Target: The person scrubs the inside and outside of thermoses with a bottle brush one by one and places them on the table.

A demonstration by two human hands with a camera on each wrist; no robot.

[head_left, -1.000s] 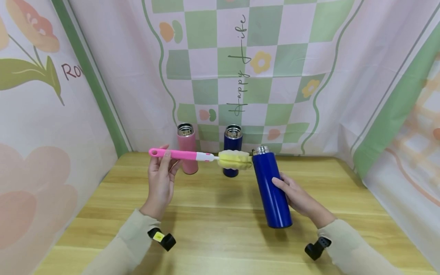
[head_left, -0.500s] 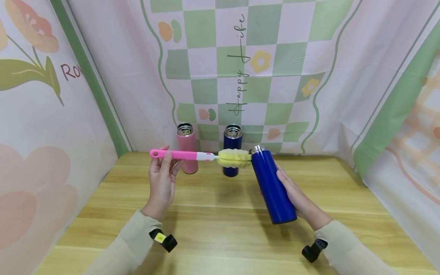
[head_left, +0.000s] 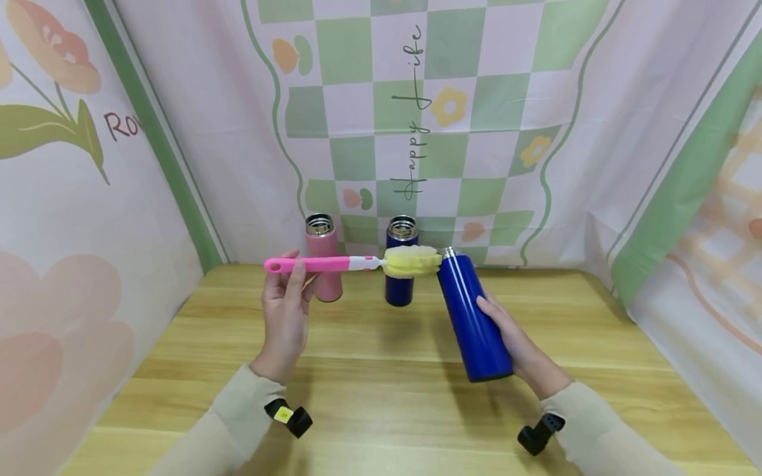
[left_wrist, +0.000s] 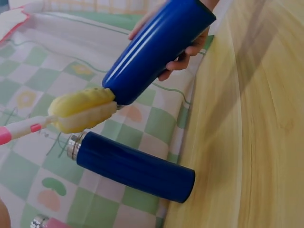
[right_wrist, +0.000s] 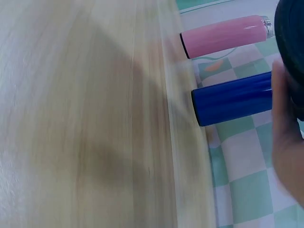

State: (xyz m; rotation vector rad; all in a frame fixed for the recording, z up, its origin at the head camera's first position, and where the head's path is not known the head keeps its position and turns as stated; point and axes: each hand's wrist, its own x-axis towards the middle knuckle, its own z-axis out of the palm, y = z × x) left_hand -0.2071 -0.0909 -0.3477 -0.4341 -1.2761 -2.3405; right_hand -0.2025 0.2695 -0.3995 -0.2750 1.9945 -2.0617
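Note:
My left hand (head_left: 286, 317) pinches the pink handle of a bottle brush (head_left: 315, 264), held level above the table. The brush's yellow and whitish sponge head (left_wrist: 80, 110) points right, its tip at the mouth of a blue thermos bottle (head_left: 473, 317). Whether the tip is inside the mouth I cannot tell. The lidless bottle leans with its steel neck up and to the left, and my right hand (head_left: 518, 344) grips its body from the right side. In the right wrist view, the bottle's dark base (right_wrist: 294, 42) covers the right edge, beside part of the hand.
A pink thermos bottle (head_left: 329, 285) and a second blue thermos bottle (head_left: 399, 291) stand lidless and upright toward the back of the wooden table (head_left: 369, 396). Behind them hangs a checkered curtain (head_left: 458, 158) at the table's far edge.
The brush has shifted slightly right and its sponge head has risen a little. The held blue bottle has tilted further left, its base swinging right and up. The two standing bottles have stayed put.

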